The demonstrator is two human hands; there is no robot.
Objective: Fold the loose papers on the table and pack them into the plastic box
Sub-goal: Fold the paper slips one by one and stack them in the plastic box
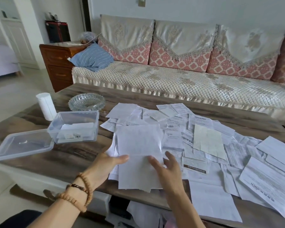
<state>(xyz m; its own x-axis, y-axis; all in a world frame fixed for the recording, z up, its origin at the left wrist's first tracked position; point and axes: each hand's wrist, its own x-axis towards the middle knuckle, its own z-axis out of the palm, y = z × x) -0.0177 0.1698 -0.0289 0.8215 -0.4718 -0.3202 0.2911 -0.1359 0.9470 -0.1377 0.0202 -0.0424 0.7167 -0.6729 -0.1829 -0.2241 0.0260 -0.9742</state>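
Left hand (108,162) pinches left edge of creased paper sheet (138,155), thumb on top. Right hand (167,167) fingers spread, resting on sheet. Plastic box (74,127) open, left of it.

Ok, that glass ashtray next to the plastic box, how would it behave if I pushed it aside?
The glass ashtray looks thick-walled, so it is probably heavy for its size. It sits low and wide on the table, so it should slide rather than tip. Being cut glass, it could chip if knocked against the plastic box.
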